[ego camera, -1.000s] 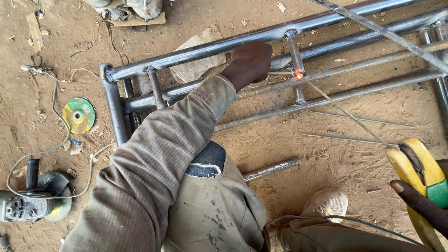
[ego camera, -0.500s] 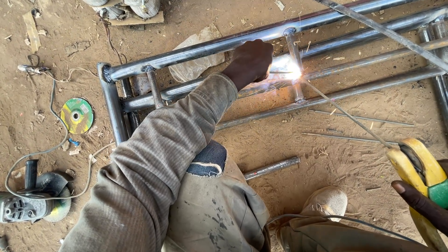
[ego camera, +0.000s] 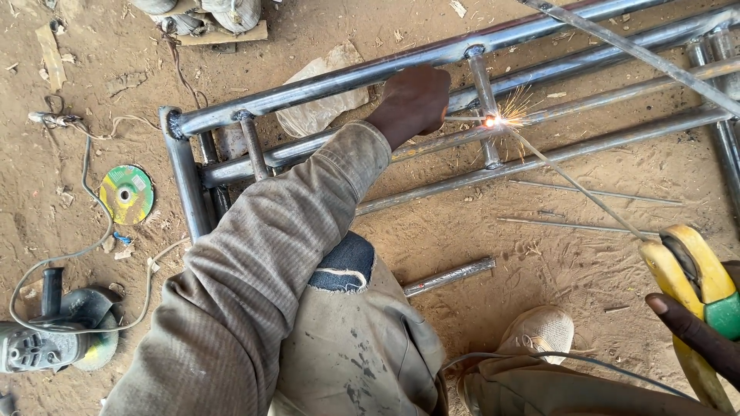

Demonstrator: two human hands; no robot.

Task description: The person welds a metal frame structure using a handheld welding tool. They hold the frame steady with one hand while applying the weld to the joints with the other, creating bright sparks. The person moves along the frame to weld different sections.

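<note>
Sparks (ego camera: 505,115) are flying where the welding rod (ego camera: 570,179), clamped in a yellow electrode holder (ego camera: 690,281) gripped by the right hand (ego camera: 705,335), is meeting the steel frame (ego camera: 432,58) on sandy ground, while the left hand (ego camera: 412,100), fingers curled closed, is steadying a crossbar just beside the arc, a brace that looks key to a clean bead.

Bare sandy ground (ego camera: 478,239) in daylight, strewn with scraps; an angle grinder (ego camera: 46,331) and a green disc (ego camera: 126,193), possibly a cutting wheel, lie nearby.
</note>
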